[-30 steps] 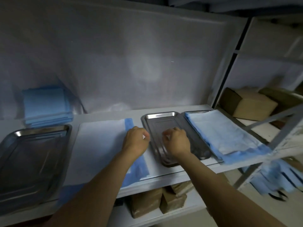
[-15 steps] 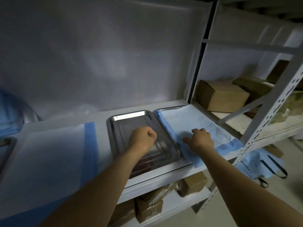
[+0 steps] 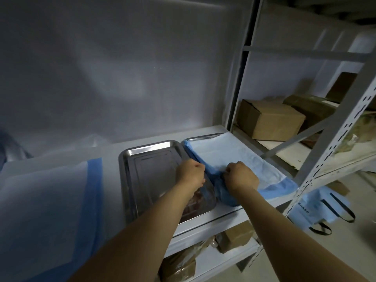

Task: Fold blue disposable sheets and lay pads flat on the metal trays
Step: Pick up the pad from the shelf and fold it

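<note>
Where the white shelf meets its right upright, two metal trays are set side by side, long edges touching or nearly so. The left tray is bare, its polished floor dark, its near right corner reflecting the forearm above it. The right tray is almost wholly covered by a pad, pale on top with a blue border; only the far rim is seen. The pad overhangs the shelf's front edge at the right, and its left border is bunched up along the seam between the trays.

The left hand is curled shut at that seam, fingers closed on the pad's blue edge, wrist over the bare tray. The right hand is closed in a fist on the same gathered edge, just beside the left, knuckles up. Both forearms are stretched in from the near side.

A second pad, white with a blue strip, is spread flat on the left part of the shelf, well apart from the trays.

Cardboard boxes are seen on the neighbouring rack to the right and below the shelf. A blue bag with dark handles hangs by the front post.
</note>
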Demonstrator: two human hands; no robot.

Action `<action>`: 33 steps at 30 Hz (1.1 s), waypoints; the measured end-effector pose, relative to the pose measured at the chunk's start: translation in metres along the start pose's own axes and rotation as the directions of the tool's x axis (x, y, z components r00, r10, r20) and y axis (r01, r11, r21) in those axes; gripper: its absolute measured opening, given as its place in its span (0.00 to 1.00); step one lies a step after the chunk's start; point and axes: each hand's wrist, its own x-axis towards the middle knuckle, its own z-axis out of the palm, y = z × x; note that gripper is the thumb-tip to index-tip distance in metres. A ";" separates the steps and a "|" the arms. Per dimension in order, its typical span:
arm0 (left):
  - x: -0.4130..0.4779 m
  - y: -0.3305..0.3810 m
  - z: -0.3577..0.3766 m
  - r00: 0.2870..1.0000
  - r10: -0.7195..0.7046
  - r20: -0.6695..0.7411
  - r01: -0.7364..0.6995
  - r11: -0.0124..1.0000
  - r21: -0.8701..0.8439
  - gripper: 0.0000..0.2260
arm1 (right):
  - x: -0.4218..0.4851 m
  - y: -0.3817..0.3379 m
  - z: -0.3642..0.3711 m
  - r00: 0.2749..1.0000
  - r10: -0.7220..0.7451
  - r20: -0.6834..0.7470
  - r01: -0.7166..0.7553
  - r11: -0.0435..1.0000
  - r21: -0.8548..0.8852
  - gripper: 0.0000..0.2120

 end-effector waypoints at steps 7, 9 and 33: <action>0.014 0.013 0.008 0.947 -0.265 0.180 0.316 0.867 -0.386 0.19 | -0.012 -0.016 -0.016 0.986 -0.163 0.017 0.150 0.936 0.319 0.11; 0.018 0.009 0.005 0.964 -0.262 0.036 0.261 0.922 -0.287 0.13 | -0.018 -0.020 -0.018 0.984 -0.172 0.053 0.128 0.878 0.462 0.15; -0.089 -0.043 -0.270 0.967 0.183 -0.177 -0.248 0.833 -0.495 0.13 | -0.114 -0.202 -0.004 0.843 -0.204 0.498 -0.258 0.659 0.707 0.10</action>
